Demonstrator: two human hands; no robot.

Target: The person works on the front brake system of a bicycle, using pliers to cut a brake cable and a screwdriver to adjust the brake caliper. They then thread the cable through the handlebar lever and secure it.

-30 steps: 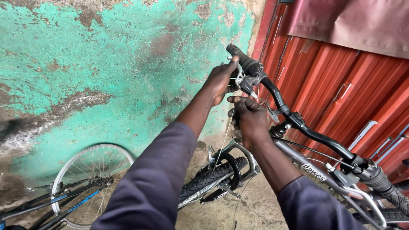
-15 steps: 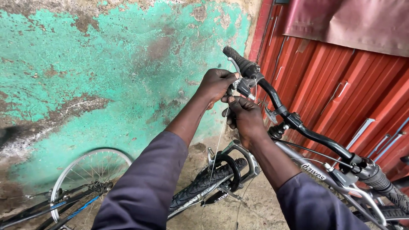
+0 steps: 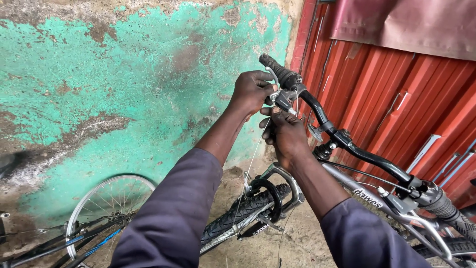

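Both of your hands are up at the brake lever [image 3: 276, 94] on the black handlebar [image 3: 342, 136], just inside the rubber grip [image 3: 277, 69]. Your left hand [image 3: 252, 92] is curled around the lever body; your right hand [image 3: 285, 131] sits just below, fingers pinched at the clamp, though what they grip is hidden. A thin cable [image 3: 250, 166] hangs loose toward the front tyre [image 3: 243, 218], so the cable looks not yet tensioned; the lever end appears to be what you're on.
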